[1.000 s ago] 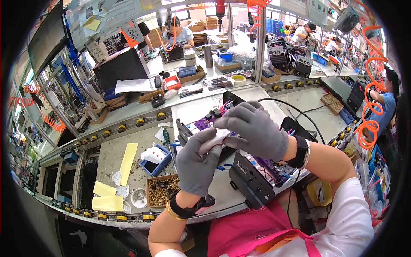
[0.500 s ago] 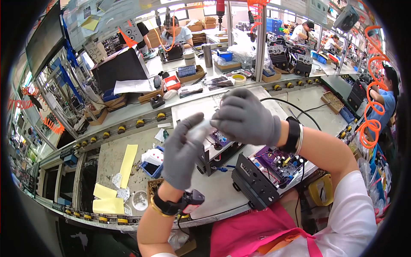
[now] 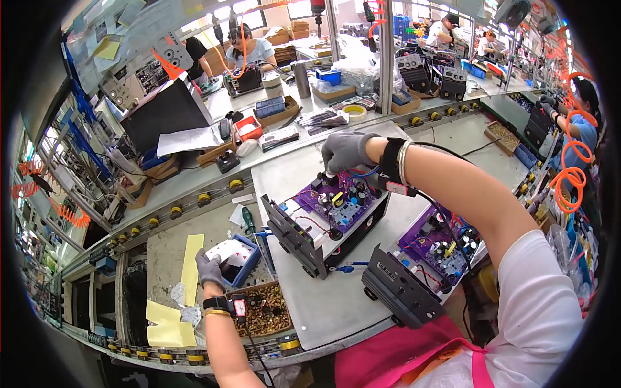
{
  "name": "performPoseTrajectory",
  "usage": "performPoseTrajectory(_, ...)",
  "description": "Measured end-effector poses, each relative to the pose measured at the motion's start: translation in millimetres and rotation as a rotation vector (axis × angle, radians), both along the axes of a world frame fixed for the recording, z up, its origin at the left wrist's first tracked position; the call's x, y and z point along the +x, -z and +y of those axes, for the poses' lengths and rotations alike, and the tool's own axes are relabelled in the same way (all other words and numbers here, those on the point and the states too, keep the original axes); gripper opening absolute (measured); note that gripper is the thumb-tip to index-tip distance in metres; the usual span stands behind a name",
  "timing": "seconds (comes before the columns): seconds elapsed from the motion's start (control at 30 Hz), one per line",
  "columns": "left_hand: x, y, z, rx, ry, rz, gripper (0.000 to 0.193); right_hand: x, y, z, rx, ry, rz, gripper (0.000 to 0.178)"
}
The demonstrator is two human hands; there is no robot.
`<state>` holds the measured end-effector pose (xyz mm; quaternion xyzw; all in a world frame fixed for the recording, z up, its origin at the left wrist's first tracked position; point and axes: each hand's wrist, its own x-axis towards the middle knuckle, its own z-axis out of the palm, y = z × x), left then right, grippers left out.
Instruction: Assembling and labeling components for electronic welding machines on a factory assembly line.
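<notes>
An open black electronics unit (image 3: 323, 220) with a purple circuit board stands on the grey pallet (image 3: 336, 304) in front of me. My right hand (image 3: 346, 150), in a grey glove, presses its fingertips down on the far corner of that board; whether it pinches a part I cannot tell. My left hand (image 3: 210, 268), also gloved, reaches left into a small blue tray (image 3: 240, 258) holding white and red pieces. A second black unit (image 3: 420, 271) with a purple board lies nearer me on the right.
A box of small brown parts (image 3: 262, 310) sits by my left wrist. Yellow sheets (image 3: 169, 317) lie at the left, a green-handled screwdriver (image 3: 248, 220) beyond the tray. Roller conveyor rails (image 3: 194, 200) border the bench. Other workers sit at the far benches and at the right.
Both hands were together over the front unit. Now my left hand has swung down-left to the blue tray and my right hand has moved to the board's far corner.
</notes>
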<state>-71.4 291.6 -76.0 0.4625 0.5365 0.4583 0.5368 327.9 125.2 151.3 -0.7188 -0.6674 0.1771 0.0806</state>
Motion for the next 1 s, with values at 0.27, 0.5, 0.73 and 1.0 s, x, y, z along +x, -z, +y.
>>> performPoseTrajectory(0.27,-28,46,18,0.178,-0.014,0.537,0.061,-37,1,-4,0.070,0.108,-0.326,0.033)
performPoseTrajectory(0.5,20,-41,-53,0.462,-0.182,1.185,0.054,7,1,-14,0.422,0.266,-0.064,0.042)
performPoseTrajectory(0.73,77,-87,-103,0.488,0.433,0.082,0.040,52,-40,-160,0.338,0.162,-0.333,0.039)
performPoseTrajectory(1.0,146,-99,-91,0.295,0.473,0.005,0.066,61,25,-294,0.073,0.536,-0.249,0.047)
